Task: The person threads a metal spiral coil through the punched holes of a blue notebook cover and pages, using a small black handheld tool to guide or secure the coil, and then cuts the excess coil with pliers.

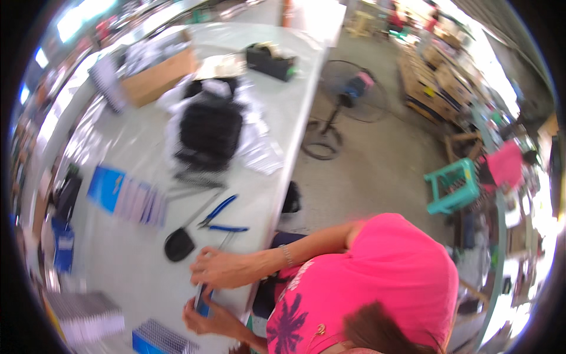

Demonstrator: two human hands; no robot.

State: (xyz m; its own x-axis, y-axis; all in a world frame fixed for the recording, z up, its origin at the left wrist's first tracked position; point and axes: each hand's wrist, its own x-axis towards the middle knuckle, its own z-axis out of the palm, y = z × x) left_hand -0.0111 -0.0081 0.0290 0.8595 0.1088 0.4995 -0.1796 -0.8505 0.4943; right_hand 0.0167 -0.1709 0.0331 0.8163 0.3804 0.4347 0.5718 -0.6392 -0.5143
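Room: workshop with a concrete floor point(377, 159); the view is motion-blurred, worst toward the left.
Table: long pale table point(135, 259) running from top centre to bottom left, its edge facing the floor.
Own hands: the wearer's hands are not in the picture, so I cannot tell how their fingers stand.
Co-worker: a person in a pink shirt point(389, 277) stands at the near table edge, seen from above.
Upper hand point(224, 268): the co-worker's, palm down, fingers curled over the top end of a small blue flat piece point(203, 302); a thin bracelet point(287, 255) sits on that wrist.
Lower hand point(212, 321): the co-worker's, fingers cupped under the same piece and gripping its lower end.
Blue piece location: on the table just inside the near edge, between the two hands; its kind is too blurred to tell.
Near the hands: blue-handled pliers point(218, 210) and a black round tool point(178, 243) with a long thin handle lie just beyond the upper hand.
Further up the table: black pile on clear plastic point(210, 133), cardboard box point(159, 76), black tape dispenser point(271, 61).
Floor: standing fan point(348, 88) and teal stool point(453, 186), well apart from the table.
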